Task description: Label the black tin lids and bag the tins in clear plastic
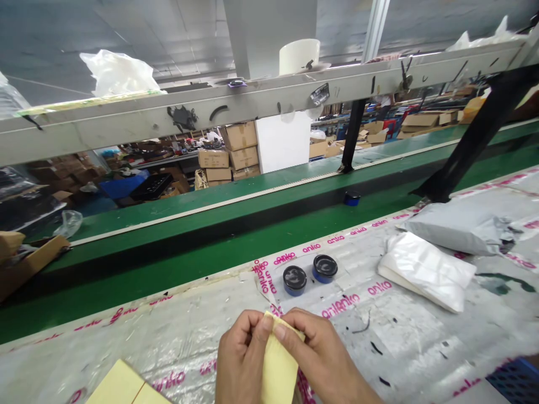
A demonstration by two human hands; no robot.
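Both of my hands are together at the bottom middle, pinching the top edge of a pale yellow paper piece [279, 367]. My left hand [242, 356] grips its upper left corner between thumb and fingers. On the other side, my right hand [322, 350] has its thumb on the front of the paper and fingers curled behind. Just beyond them, two round black-lidded blue containers [295, 280] stand side by side on the plastic-covered table [202, 331]. More yellow paper [120, 384] lies to the lower left, partly cut off by the frame.
A green conveyor belt [236, 238] runs behind the table, carrying another blue container [352, 198]. White plastic bags [425, 269] and a grey bag [458, 227] lie at right. A black post [480, 132] supports the overhead shelf [252, 101]. A blue crate [516, 381] sits lower right.
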